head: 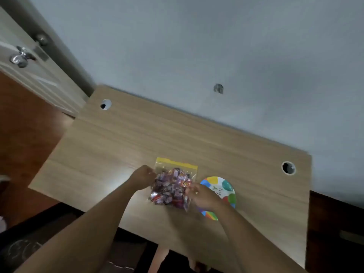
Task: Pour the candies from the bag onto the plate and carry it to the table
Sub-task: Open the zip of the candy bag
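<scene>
A clear zip bag (173, 184) with a yellow seal strip lies on the wooden desk (137, 138), full of purple and red wrapped candies. My left hand (142, 177) grips the bag's left edge near the top. On the bag's right lower edge rests my right hand (201, 195), fingers closed on the plastic. A round paper plate (224, 186) with coloured dots and patches lies flat just right of the bag, partly hidden under my right hand and wrist. The picture is motion-blurred.
The desk stands against a pale wall, with two round cable holes (105, 104) (288, 168). A door with a metal knob (19, 58) is at the far left. Brown floor lies left of the desk; a dark cabinet (334, 223) stands at the right.
</scene>
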### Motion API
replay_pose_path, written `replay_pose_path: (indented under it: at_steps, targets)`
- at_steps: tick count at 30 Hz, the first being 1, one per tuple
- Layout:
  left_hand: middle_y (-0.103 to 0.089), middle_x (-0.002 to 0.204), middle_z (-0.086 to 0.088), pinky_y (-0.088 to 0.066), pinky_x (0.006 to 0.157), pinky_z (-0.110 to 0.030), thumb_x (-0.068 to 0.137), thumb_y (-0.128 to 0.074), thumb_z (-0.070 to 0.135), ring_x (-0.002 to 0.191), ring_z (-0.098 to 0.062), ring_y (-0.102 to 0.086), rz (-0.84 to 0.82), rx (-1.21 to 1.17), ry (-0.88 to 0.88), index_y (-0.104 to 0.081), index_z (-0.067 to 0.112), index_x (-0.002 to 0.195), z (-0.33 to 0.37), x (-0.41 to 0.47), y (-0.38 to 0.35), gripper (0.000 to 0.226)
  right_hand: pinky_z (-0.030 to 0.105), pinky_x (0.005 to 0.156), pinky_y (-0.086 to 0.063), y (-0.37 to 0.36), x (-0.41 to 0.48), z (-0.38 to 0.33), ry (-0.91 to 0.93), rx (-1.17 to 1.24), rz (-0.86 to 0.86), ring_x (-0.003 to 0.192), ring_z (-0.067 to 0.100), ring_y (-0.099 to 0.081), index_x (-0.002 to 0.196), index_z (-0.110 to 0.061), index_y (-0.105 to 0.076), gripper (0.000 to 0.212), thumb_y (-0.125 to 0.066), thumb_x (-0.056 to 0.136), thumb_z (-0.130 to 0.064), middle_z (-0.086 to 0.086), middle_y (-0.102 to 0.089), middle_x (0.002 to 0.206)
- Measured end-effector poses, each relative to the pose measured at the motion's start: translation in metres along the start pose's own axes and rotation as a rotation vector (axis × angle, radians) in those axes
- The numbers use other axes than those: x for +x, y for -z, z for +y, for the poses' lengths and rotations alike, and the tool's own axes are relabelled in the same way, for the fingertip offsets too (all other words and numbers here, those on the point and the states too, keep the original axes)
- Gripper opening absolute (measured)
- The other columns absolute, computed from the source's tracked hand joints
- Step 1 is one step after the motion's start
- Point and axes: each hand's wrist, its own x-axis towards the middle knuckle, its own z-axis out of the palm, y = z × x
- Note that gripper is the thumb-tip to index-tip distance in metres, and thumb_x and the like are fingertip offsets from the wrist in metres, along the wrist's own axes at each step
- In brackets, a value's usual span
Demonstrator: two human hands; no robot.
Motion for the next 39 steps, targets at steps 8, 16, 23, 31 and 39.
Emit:
replay_pose_path:
  at_steps: [8, 16, 23, 31, 39]
  targets:
    - [-0.079, 0.112, -0.018, -0.063, 0.074, -0.046, 0.060, -0.080, 0.070, 0.104, -0.038, -0.079, 0.108, -0.444, 0.181, -0.062, 0.009, 0.121, -0.035, 0.052, -0.040, 0.088, 0.038, 0.119, -0.044, -0.018, 0.020, 0.001, -0.070, 0.044, -0.059, 0.147, 0.031, -0.055, 0.163, -0.018, -0.043, 0.066, -0.054, 0.105, -0.049, 0.012, -0.056, 0.161]
    - [-0.055, 0.070, -0.008, -0.042, 0.063, -0.027, 0.104, -0.066, 0.018, 0.055, 0.000, -0.052, 0.044, -0.306, -0.286, -0.070, 0.012, 0.090, 0.017, -0.016, -0.015, 0.016, 0.042, 0.105, -0.053, 0.014, 0.010, -0.008, 0.174, -0.096, 0.297, 0.126, 0.025, -0.064, 0.134, -0.016, -0.064, 0.033, -0.059, 0.106, -0.034, 0.007, -0.068, 0.135]
    - [-0.064, 0.093, -0.002, -0.046, 0.085, -0.012, 0.103, -0.068, 0.011, 0.090, -0.005, -0.061, 0.105, -0.146, -0.548, -0.067, 0.041, 0.084, 0.021, -0.054, 0.001, 0.035, 0.042, 0.099, -0.050, 0.035, -0.005, -0.026, 0.309, -0.441, 0.168, 0.112, 0.029, -0.060, 0.131, -0.017, -0.068, 0.033, -0.058, 0.106, -0.036, 0.007, -0.069, 0.126]
    - [-0.067, 0.107, -0.003, -0.051, 0.081, -0.021, 0.103, -0.067, 0.030, 0.094, -0.015, -0.069, 0.437, -0.271, -0.314, -0.067, 0.016, 0.122, 0.013, -0.086, -0.010, 0.024, 0.017, 0.056, -0.038, 0.013, -0.030, -0.035, 0.186, -0.068, 0.184, 0.047, -0.001, -0.052, 0.067, -0.034, -0.068, 0.032, -0.079, 0.096, -0.029, -0.015, -0.061, 0.050]
    - [-0.084, 0.105, -0.007, -0.066, 0.090, -0.044, 0.095, -0.068, 0.063, 0.099, -0.024, -0.083, -0.149, -0.666, -0.069, -0.070, 0.006, 0.106, 0.035, -0.153, -0.012, 0.058, 0.030, 0.068, -0.050, -0.013, -0.058, -0.044, 0.098, 0.278, 0.149, 0.059, 0.008, -0.061, 0.084, -0.011, -0.082, 0.025, -0.097, 0.077, -0.031, 0.011, -0.083, 0.080]
